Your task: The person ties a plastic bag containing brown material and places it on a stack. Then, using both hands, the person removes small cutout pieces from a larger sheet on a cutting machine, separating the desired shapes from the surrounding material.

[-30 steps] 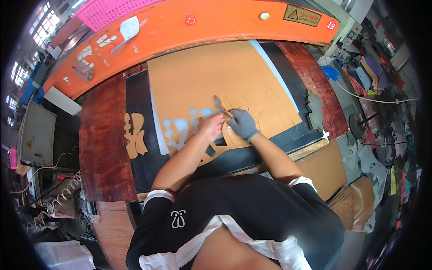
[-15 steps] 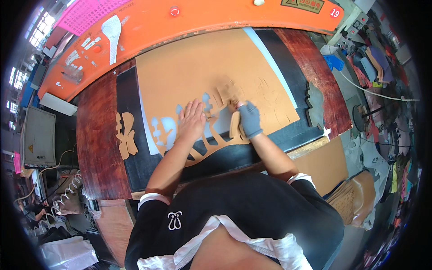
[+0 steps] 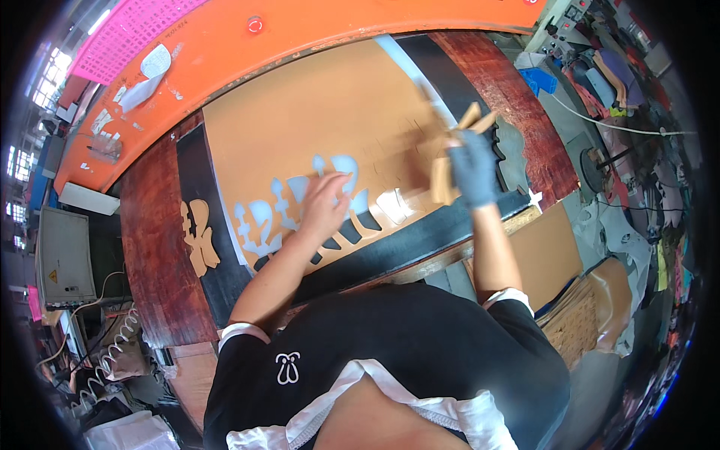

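Observation:
A large tan sheet (image 3: 300,105), leather-like, lies on a dark work board with a pale blue layer under it. Along its near edge are several shaped holes, pale blue or black showing through. My bare left hand (image 3: 328,199) is over these holes, fingers loosely bent and apart, holding nothing. In a grey glove, my right hand (image 3: 474,169) grips several tan cut pieces (image 3: 441,180) above the sheet's right side; motion blurs them. Thin cut lines mark the sheet beside them. More tan cut pieces (image 3: 199,236) lie at the left on the black board (image 3: 229,289).
An orange machine beam (image 3: 315,22) spans the far side, with a pink basket (image 3: 124,37) at its left. Right of the sheet sits a grey wavy-edged plate (image 3: 513,157). A grey box (image 3: 66,255) stands at left; stacked tan material (image 3: 566,322) is at lower right.
My right hand has lifted away to the right with tan pieces, uncovering more holes. My left hand has shifted slightly and its fingers have bent. The whole view has tilted a little.

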The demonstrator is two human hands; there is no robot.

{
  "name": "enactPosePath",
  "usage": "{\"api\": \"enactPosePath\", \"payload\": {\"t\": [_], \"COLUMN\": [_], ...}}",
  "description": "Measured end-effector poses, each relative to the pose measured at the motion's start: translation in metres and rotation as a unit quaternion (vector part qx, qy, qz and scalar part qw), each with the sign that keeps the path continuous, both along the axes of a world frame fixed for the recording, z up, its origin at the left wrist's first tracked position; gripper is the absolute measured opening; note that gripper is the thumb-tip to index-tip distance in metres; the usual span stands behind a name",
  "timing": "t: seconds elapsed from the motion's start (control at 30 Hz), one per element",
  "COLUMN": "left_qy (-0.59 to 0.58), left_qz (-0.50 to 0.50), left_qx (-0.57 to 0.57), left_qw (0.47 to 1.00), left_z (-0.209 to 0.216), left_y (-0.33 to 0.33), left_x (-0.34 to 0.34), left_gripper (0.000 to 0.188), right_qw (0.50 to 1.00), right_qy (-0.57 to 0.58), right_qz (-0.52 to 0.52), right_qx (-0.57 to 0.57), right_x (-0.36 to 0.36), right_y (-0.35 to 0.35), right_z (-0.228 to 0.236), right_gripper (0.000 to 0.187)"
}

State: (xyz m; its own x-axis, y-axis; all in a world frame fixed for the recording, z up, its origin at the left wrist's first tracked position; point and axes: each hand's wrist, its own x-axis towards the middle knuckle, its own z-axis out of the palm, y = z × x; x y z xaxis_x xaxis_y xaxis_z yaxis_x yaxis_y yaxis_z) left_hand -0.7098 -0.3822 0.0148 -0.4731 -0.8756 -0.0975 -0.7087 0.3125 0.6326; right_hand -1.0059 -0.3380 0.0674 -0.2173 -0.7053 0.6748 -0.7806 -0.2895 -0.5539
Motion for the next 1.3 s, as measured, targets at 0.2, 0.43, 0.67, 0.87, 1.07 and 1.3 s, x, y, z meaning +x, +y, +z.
{"api": "enactPosePath", "payload": {"t": [0.2, 0.43, 0.67, 0.87, 1.07, 1.3], "left_qy": [0.272, 0.241, 0.274, 0.378, 0.505, 0.435], "left_qz": [0.227, 0.173, 0.17, 0.274, 0.25, 0.202], "left_qx": [0.231, 0.475, 0.405, 0.387, 0.492, 0.403], "left_qw": [0.906, 0.828, 0.855, 0.795, 0.664, 0.78], "left_z": [-0.011, -0.013, -0.017, -0.02, -0.034, -0.02], "left_y": [-0.015, -0.071, -0.067, -0.045, -0.047, -0.025], "left_x": [-0.064, -0.05, -0.06, -0.076, -0.076, -0.067], "left_gripper": [0.027, 0.011, 0.01, 0.018, 0.028, 0.048], "right_qw": [0.979, 0.978, 0.983, 0.986, 0.979, 0.975], "right_qy": [0.088, 0.029, 0.089, 0.118, 0.093, 0.071], "right_qz": [0.093, 0.119, 0.124, 0.073, 0.115, 0.074], "right_qx": [0.16, 0.171, 0.103, 0.093, 0.143, 0.199], "right_x": [0.059, 0.054, 0.07, 0.078, 0.071, 0.078], "right_y": [-0.046, -0.036, -0.026, -0.022, -0.024, -0.037], "right_z": [-0.082, -0.08, -0.082, -0.08, -0.075, -0.076], "right_gripper": [0.022, 0.023, 0.017, 0.019, 0.031, 0.023]}}
